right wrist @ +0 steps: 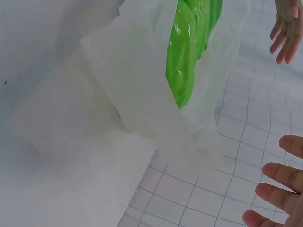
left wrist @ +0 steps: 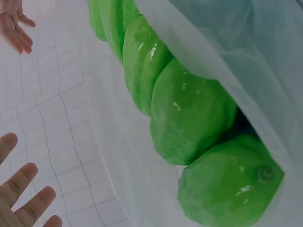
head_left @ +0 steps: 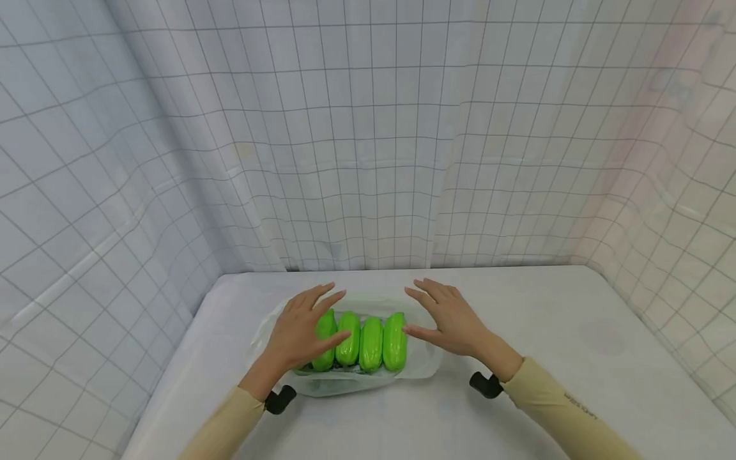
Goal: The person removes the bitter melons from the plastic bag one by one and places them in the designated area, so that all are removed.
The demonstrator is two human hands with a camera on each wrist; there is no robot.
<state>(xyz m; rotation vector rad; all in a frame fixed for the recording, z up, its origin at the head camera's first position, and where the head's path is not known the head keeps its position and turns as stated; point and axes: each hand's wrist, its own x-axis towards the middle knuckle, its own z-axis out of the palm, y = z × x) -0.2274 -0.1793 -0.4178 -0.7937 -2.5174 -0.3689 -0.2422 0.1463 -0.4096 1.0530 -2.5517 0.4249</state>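
Several glossy green, elongated fruit-like pieces (head_left: pixel 371 345) lie side by side in a row inside a whitish translucent plastic bag (head_left: pixel 422 364). The bag's mouth is spread wide around them. Over the bag's left part hovers my left hand (head_left: pixel 301 329), fingers spread and holding nothing; it hides part of the leftmost green pieces (left wrist: pixel 232 182). At the right end of the row, my right hand (head_left: pixel 451 319) is held with fingers apart and nothing in it. In the right wrist view, the bag's side (right wrist: pixel 142 85) covers much of the row.
The bag rests on a white-covered table (head_left: pixel 546 332). White grid-patterned curtains (head_left: pixel 356 140) enclose the back and both sides. Black wrist mounts (head_left: pixel 485 385) sit under each forearm.
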